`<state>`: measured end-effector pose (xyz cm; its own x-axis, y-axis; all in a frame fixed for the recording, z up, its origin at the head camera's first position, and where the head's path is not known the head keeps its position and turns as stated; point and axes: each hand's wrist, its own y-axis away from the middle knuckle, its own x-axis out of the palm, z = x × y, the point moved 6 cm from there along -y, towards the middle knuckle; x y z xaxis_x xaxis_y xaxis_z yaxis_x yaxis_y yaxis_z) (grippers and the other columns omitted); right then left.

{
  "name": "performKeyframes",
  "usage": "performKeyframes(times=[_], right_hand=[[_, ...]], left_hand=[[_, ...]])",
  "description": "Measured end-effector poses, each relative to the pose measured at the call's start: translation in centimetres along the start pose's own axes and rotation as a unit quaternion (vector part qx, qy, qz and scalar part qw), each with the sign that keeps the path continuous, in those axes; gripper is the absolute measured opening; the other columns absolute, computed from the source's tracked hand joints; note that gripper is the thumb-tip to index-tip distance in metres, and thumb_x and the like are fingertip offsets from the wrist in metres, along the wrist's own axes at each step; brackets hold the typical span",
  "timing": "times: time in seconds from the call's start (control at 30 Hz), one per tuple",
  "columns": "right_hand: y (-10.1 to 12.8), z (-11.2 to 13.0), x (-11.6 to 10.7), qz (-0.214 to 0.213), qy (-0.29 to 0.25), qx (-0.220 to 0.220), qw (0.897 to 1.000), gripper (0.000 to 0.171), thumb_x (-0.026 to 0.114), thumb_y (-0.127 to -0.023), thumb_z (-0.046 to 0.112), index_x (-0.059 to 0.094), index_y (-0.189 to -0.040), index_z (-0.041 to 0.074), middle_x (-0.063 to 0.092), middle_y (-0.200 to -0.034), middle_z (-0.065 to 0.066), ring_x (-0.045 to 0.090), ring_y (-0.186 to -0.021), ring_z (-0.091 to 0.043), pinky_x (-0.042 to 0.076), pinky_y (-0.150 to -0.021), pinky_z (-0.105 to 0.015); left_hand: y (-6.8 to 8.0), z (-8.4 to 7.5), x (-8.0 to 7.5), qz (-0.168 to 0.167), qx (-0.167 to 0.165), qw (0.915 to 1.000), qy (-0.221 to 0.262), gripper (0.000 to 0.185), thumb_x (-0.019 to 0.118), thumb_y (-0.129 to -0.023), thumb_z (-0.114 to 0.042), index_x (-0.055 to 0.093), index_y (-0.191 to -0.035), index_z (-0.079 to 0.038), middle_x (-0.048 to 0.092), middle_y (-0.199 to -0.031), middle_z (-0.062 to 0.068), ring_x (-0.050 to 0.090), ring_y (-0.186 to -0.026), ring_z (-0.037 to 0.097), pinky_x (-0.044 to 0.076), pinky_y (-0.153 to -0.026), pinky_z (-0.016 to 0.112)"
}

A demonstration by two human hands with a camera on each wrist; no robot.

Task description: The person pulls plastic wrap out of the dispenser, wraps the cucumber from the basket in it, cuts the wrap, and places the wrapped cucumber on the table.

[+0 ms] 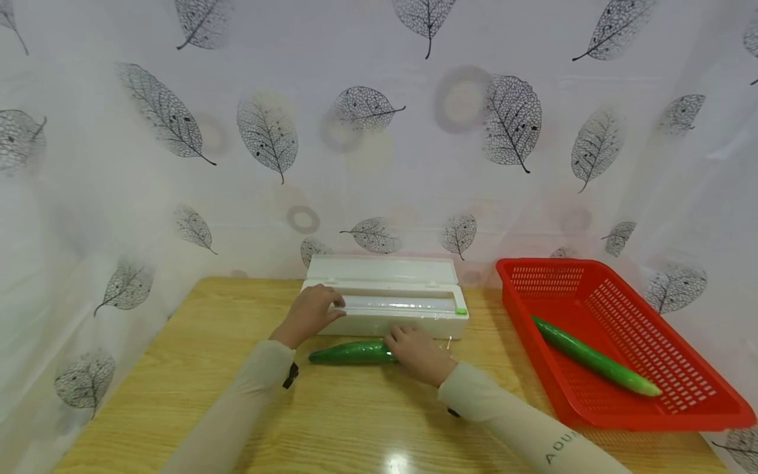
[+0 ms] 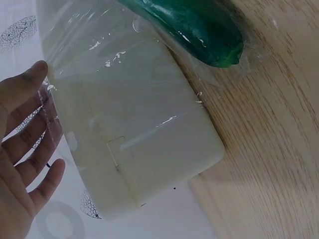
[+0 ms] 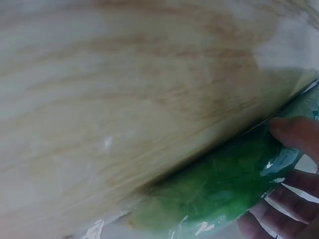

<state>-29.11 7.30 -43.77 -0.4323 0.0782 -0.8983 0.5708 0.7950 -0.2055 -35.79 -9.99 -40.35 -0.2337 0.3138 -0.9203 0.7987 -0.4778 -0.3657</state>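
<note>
A green cucumber point(image 1: 352, 353) lies along the front of the white cling film box point(image 1: 385, 324), with clear film point(image 2: 107, 59) running over the box and around it. My right hand point(image 1: 419, 355) grips the film-covered cucumber near its right part, thumb on one side and fingers on the other. In the right wrist view the cucumber point(image 3: 209, 184) looks glossy under the film. My left hand point(image 1: 310, 315) is at the box's left end, thumb and fingers apart by the roll point(image 1: 403, 303). Film overlaps its fingers point(image 2: 37, 132) in the left wrist view.
To the right stands a red perforated basket point(image 1: 545, 368) with another cucumber point(image 1: 595, 355) inside. The box's clear lid point(image 1: 381, 270) is raised at the back. A leaf-printed curtain point(image 1: 379, 178) hangs behind the wooden table point(image 1: 337, 421).
</note>
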Motion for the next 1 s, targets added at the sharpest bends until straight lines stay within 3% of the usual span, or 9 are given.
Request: performKeyframes(times=[0.27,0.47,0.63,0.73,0.83,1.0], right_hand=[[0.6,0.4,-0.6,0.013,-0.036,0.01,0.999,0.028,0.074,-0.08,0.015,0.061,-0.104,0.009,0.061,-0.094,-0.002,0.059,-0.081,-0.014,0.053,-0.068,-0.025],[1.4,1.1,-1.2,0.023,-0.048,0.002,0.999,0.033,0.08,-0.071,0.018,0.06,-0.096,0.011,0.059,-0.089,0.0,0.056,-0.075,-0.01,0.05,-0.061,-0.021],[2.2,1.6,-1.5,0.012,-0.049,-0.008,0.999,0.029,0.079,-0.071,0.015,0.06,-0.092,0.012,0.058,-0.084,0.002,0.054,-0.07,-0.009,0.047,-0.054,-0.02],[2.7,1.7,-1.7,0.018,-0.062,-0.003,0.998,0.031,0.081,-0.069,0.019,0.06,-0.092,0.013,0.057,-0.084,0.002,0.054,-0.07,-0.01,0.046,-0.053,-0.021],[3.2,1.8,-1.8,0.026,-0.079,0.003,0.997,0.036,0.083,-0.066,0.023,0.059,-0.091,0.013,0.056,-0.082,0.003,0.053,-0.07,-0.009,0.045,-0.053,-0.021],[3.9,2.1,-2.3,0.049,-0.119,0.01,0.992,0.039,0.085,-0.064,0.024,0.058,-0.091,0.013,0.056,-0.084,0.003,0.054,-0.071,-0.008,0.046,-0.054,-0.02]], left_hand=[[0.2,-0.1,-0.5,-0.009,0.005,0.9999,-0.001,0.02,0.073,-0.08,-0.026,0.07,-0.094,-0.012,0.069,-0.093,0.003,0.063,-0.085,0.021,0.053,-0.08,0.038],[0.6,-0.4,-1.4,-0.047,0.022,0.9985,-0.016,0.018,0.075,-0.079,-0.024,0.07,-0.092,-0.012,0.067,-0.093,0.004,0.064,-0.085,0.021,0.054,-0.079,0.036],[1.9,-3.2,-2.1,-0.07,0.074,0.9945,-0.025,0.02,0.077,-0.076,-0.024,0.07,-0.09,-0.012,0.067,-0.09,0.001,0.063,-0.082,0.017,0.055,-0.077,0.032],[3.2,-6.0,-1.9,-0.041,0.114,0.9925,-0.014,0.024,0.076,-0.077,-0.027,0.069,-0.093,-0.012,0.066,-0.089,-0.001,0.062,-0.08,0.013,0.054,-0.075,0.029],[4.6,-8.6,-1.1,0.019,0.142,0.9896,-0.011,0.029,0.073,-0.079,-0.035,0.065,-0.097,-0.013,0.065,-0.092,-0.002,0.061,-0.082,0.011,0.053,-0.075,0.026],[6.4,-11.0,0.8,0.106,0.156,0.9814,-0.036,0.041,0.073,-0.075,-0.048,0.059,-0.099,-0.017,0.062,-0.092,-0.006,0.058,-0.082,0.008,0.051,-0.073,0.023]])
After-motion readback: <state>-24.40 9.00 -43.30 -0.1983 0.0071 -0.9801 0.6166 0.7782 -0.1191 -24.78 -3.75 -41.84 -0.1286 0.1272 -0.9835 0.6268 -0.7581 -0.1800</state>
